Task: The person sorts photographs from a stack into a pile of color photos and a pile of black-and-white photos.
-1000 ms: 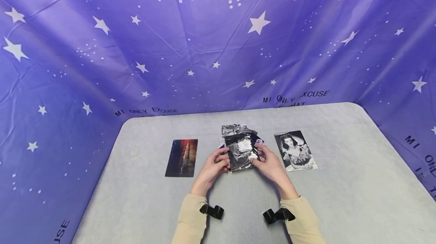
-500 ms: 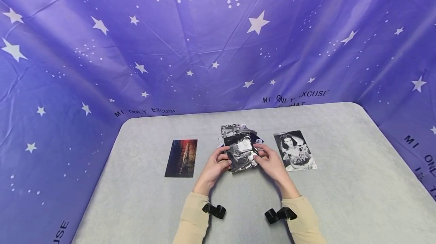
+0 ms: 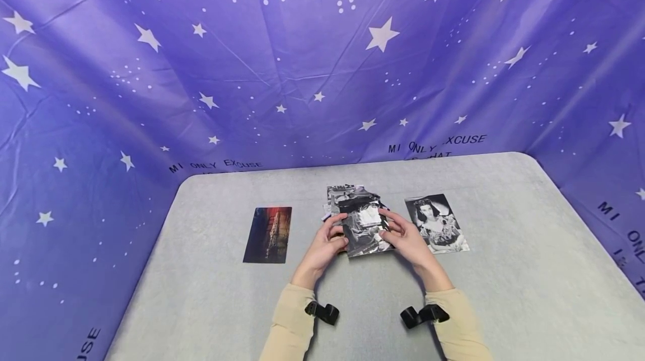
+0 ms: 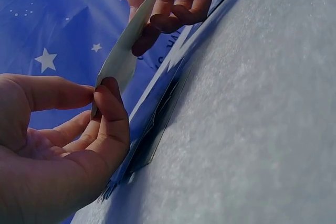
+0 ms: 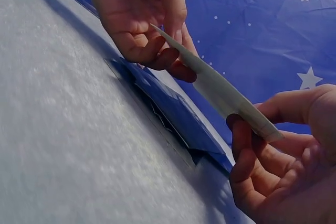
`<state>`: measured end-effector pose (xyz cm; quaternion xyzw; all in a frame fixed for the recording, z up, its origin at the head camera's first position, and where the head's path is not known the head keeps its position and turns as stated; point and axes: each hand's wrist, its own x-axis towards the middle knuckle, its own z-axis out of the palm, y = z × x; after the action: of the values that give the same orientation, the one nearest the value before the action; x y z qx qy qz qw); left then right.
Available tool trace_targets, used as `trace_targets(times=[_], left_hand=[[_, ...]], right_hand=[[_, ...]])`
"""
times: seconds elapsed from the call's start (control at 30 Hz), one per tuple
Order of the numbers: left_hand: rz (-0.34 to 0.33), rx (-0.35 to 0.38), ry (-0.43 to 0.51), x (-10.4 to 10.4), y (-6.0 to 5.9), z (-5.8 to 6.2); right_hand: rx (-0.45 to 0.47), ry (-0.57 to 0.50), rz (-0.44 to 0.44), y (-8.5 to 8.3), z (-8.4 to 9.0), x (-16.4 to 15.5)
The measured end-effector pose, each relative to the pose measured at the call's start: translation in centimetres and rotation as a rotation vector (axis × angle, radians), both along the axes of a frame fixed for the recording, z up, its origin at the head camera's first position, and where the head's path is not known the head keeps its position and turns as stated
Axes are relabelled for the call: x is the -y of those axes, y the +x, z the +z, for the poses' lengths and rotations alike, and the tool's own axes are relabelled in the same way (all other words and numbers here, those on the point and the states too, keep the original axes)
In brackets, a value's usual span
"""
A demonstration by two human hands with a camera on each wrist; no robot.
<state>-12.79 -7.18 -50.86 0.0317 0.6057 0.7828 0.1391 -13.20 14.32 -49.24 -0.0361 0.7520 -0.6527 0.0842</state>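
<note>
Both hands hold one black-and-white photo (image 3: 367,228) just above a loose pile of photos (image 3: 347,194) at the middle of the grey table (image 3: 504,294). My left hand (image 3: 326,242) pinches its left edge between thumb and fingers; my right hand (image 3: 409,238) pinches its right edge. The wrist views show the photo (image 4: 128,48) (image 5: 215,90) edge-on, lifted off the pile (image 4: 157,124) (image 5: 176,114). A colour photo (image 3: 269,234) lies flat to the left, and a black-and-white portrait (image 3: 437,223) lies flat to the right.
A purple star-printed cloth (image 3: 302,59) rises behind and on both sides of the table. Black wrist straps (image 3: 322,312) sit on the beige sleeves. Bare grey surface shows at the near side and the right of the table.
The held photo and both hands have shifted slightly to the right, toward the portrait; both hands keep their hold. The other photos have not moved.
</note>
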Motion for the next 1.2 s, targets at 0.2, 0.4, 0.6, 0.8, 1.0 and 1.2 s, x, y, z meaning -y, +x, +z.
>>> trace_targets(times=[0.2, 0.4, 0.6, 0.8, 1.0, 1.2], left_hand=[[-0.009, -0.006, 0.010, -0.6, -0.1, 0.1], [-0.026, -0.025, 0.020, -1.3, -0.3, 0.0], [-0.036, -0.047, 0.029, -2.2, -0.5, -0.2], [-0.038, -0.054, 0.043, -3.3, -0.5, -0.3], [-0.034, -0.061, 0.031, -4.6, -0.4, -0.5], [-0.023, -0.082, -0.003, -6.2, -0.3, -0.3]], right_hand=[[-0.020, 0.020, 0.013, 0.1, 0.2, -0.9], [-0.006, 0.030, 0.030, -0.1, 0.3, -2.0], [0.017, 0.018, 0.067, 0.0, 0.6, -3.2], [0.003, 0.063, 0.065, 0.1, 0.6, -4.3], [-0.003, 0.076, 0.054, 0.2, 0.6, -5.4], [-0.035, 0.118, 0.024, 0.3, 0.4, -6.5]])
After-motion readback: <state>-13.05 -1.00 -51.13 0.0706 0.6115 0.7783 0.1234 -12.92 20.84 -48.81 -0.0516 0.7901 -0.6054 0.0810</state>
